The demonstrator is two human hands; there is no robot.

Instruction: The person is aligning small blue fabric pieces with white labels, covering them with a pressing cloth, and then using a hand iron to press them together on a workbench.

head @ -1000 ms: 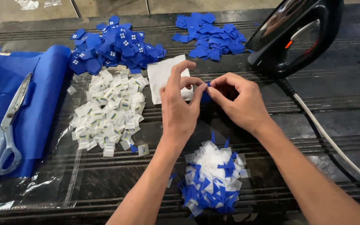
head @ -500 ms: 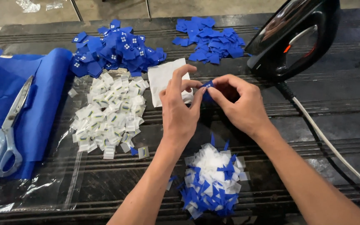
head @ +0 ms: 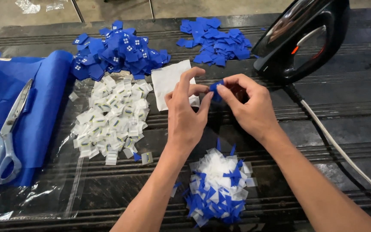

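Small blue fabric piece [head: 215, 87] pinched between fingertips of both hands, held just above the desk [head: 348, 129], near its middle. Right hand [head: 250, 107] curled, thumb and forefinger closed on the piece from the right. Left hand [head: 186, 112] partly open, thumb and one finger meeting the piece's left edge, other fingers raised and spread. White square sheet [head: 168, 81] lying flat just behind the left hand, partly hidden by it. Mixed heap of white and blue scraps [head: 217, 187] just below the wrists, between the forearms. Pile of small white tags [head: 110, 118] to the left, on clear plastic film [head: 35, 197]. Two heaps of blue squares farther back: one [head: 117, 51] behind the white tags, one [head: 215, 41] behind the hands. Black iron [head: 305, 38] standing at back right, its cord [head: 344, 154] trailing toward the near right edge. Folded blue cloth [head: 44, 103] at far left, with scissors [head: 5, 137] resting on it.
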